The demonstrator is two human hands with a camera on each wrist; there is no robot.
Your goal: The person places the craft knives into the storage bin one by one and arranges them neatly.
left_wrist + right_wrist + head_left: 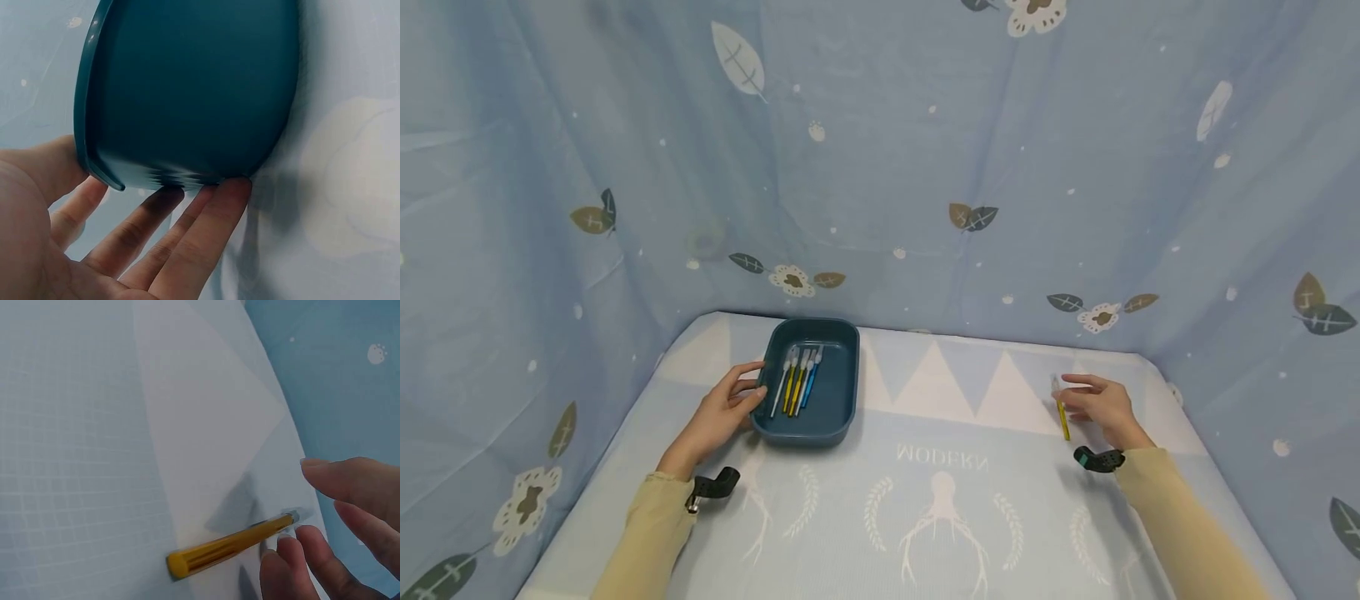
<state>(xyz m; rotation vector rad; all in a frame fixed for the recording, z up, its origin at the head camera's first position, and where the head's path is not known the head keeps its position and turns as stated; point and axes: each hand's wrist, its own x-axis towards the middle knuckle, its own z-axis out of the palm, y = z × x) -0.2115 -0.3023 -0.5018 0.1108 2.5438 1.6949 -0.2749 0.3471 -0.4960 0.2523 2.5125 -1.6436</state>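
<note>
Lightly, right hand fingertips touch a ridged yellow pen.

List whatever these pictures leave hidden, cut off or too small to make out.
- Tray contents: left wrist view shows only its outer wall.
- Tools in the tray: head view, too small to say what they are.
- Yellow tool clear tip: right wrist view, blurred, partly behind the right hand fingers.
- Right hand's grip: cannot tell whether it holds the tool.
- Left hand thumb: cut off by the frame edge.
</note>
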